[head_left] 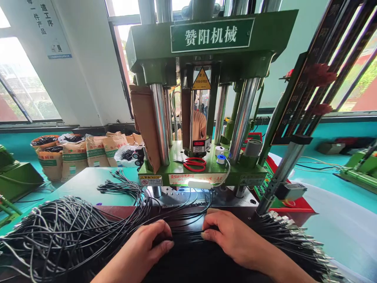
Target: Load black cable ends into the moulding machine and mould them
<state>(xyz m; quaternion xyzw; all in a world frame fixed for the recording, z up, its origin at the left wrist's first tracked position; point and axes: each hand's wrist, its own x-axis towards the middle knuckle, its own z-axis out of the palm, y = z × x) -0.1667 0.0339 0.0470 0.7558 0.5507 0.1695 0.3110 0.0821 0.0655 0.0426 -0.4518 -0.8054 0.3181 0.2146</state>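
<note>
Behind our hands stands a green press [212, 57] in a bright workroom, and before it is a dark worktop [241, 214], of which cables cover a large part. Our left hand [147, 243] has its fingers half curled, with a narrow gap between thumb and index finger; whether it holds a cable, we cannot tell. Our right hand [228, 232] is curled likewise, thumb and index finger near each other beside the strands, but a firm pinch we cannot confirm.

Between both hands run thin black cables [187, 236], nearly level. We judge it good to keep these strands side by side, under a light and even pull, so that none crosses another.

Further out, a heap of looped cables [67, 232] lies near our left forearm; its loops could catch, so lifting seems safer than dragging. Beyond our right forearm, a bundle with metal ends [297, 236] makes sideways room small. Forward, other strands rise toward a lit white lamp [200, 183] at the front edge of the press, with red-handled scissors [194, 164] above it. To the right front, a slanted post [273, 184] limits our reach. Short movements between the hands have the best room.
</note>
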